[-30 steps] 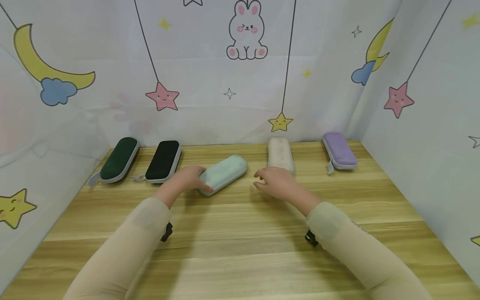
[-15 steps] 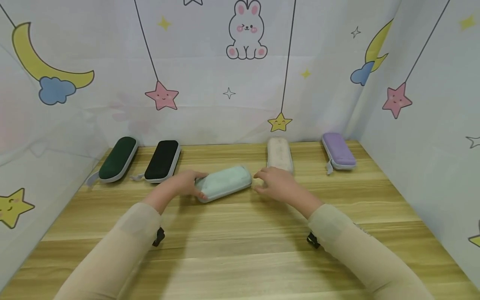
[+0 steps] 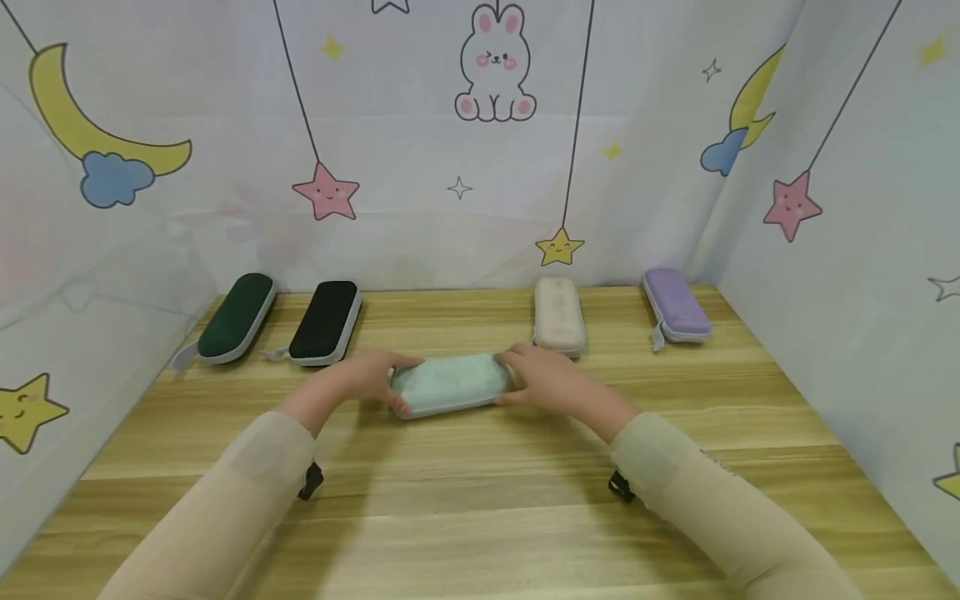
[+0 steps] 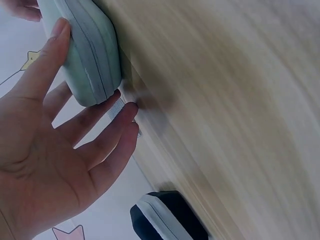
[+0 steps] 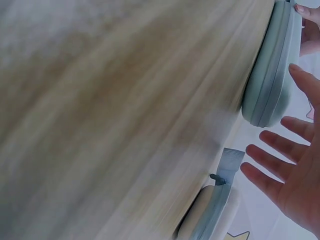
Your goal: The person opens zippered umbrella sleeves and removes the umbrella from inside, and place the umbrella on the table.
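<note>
A mint-green zip case point(image 3: 450, 385) lies nearly crosswise on the wooden table in the head view, between the two hands. My left hand point(image 3: 352, 379) grips its left end, thumb on the near side and fingers on the far side. In the left wrist view the thumb of that hand point(image 4: 47, 145) presses on the case point(image 4: 95, 45). At the right end is my right hand point(image 3: 551, 379), its thumb and fingertips spread around the corners. The right wrist view shows this hand point(image 5: 300, 155) with fingers extended and the thumb tip at the case's edge point(image 5: 267, 70).
A dark green case point(image 3: 237, 318) and a black case point(image 3: 326, 322) lie at the back left of the table point(image 3: 465, 500). Just behind my right hand is a beige case point(image 3: 558, 312), with a purple case point(image 3: 677, 302) farther right. Printed curtains stand around the back and sides.
The mint case has come nearer and turned from slanted to almost crosswise, moved by my left hand. Its right end now lies between the thumb and fingers of my right hand, which has shifted little.
</note>
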`<state>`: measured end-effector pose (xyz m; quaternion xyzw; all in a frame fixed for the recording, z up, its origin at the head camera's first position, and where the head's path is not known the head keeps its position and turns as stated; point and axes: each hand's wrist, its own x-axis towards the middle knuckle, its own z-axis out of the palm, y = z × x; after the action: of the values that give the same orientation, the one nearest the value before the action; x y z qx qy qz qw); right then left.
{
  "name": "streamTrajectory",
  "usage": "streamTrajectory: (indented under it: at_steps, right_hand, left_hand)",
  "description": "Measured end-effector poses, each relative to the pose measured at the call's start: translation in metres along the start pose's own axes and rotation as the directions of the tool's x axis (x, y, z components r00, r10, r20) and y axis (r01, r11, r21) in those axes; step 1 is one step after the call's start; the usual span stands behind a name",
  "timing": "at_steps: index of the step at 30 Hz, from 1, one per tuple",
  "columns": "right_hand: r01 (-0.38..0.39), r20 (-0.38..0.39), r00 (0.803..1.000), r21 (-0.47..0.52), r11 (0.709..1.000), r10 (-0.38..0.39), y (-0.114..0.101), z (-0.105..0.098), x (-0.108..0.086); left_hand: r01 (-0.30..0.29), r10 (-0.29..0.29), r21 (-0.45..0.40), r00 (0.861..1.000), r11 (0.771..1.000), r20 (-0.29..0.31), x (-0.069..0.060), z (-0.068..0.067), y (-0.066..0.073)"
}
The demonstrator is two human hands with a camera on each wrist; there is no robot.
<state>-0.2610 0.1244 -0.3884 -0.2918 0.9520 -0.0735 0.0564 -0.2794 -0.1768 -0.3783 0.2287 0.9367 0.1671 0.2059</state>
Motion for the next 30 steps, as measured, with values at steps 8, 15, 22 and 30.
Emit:
streamTrajectory:
  at_steps: [8, 15, 22, 30]
  right_hand:
    - [0.083, 0.059, 0.995, 0.037, 0.996, -0.085, -0.002, 0.003, -0.003]
    - [0.074, 0.093, 0.992, 0.100, 0.992, -0.083, -0.004, -0.001, -0.003]
    - [0.105, 0.068, 0.992, 0.068, 0.992, -0.110, -0.007, 0.000, -0.002]
    - [0.150, -0.008, 0.989, -0.002, 0.989, -0.150, -0.010, 0.003, -0.003]
  left_hand:
    - [-0.021, 0.022, -0.020, 0.999, 1.000, 0.033, -0.009, 0.005, 0.003]
    - [-0.024, 0.027, -0.064, 0.999, 0.998, 0.046, -0.011, 0.007, 0.004]
    - [-0.072, 0.067, -0.231, 0.997, 0.970, -0.028, -0.007, 0.004, -0.012]
    - [0.008, -0.040, -0.271, 0.993, 0.963, -0.113, 0.000, -0.003, -0.015]
